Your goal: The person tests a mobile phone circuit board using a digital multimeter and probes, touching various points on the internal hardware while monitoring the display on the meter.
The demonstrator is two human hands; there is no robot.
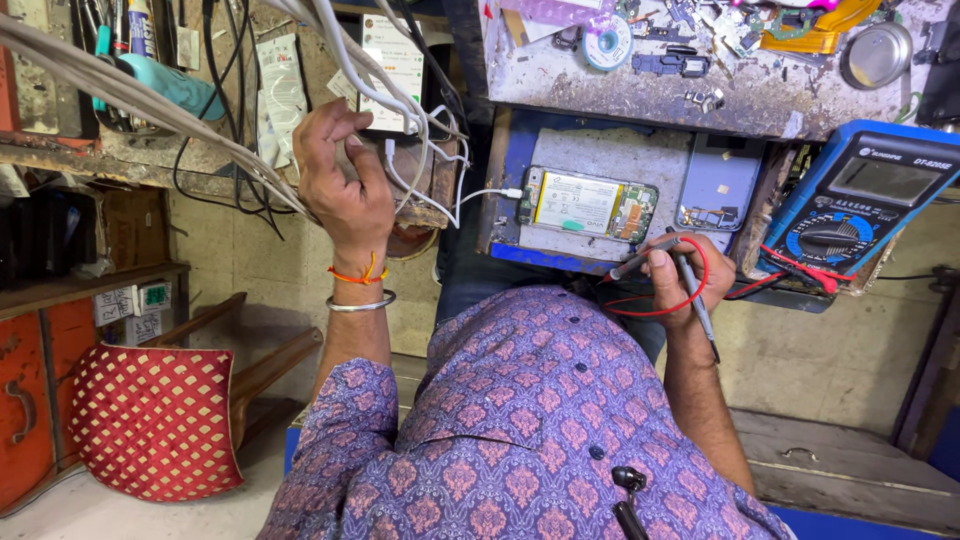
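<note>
At centre right of the frame, the right hand (685, 275) closes on 2 multimeter probes (690, 285) just below the opened phone (587, 205) on the table (640, 150), while the left hand (340, 180) curls around white cables (400, 110); steadier tips would likely touch contacts cleanly.

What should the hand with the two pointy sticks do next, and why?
Probably bring the probes in the right hand up onto the opened phone. They're bunched in the fist just below it, touching nothing, and the blue meter sits beside it.
</note>
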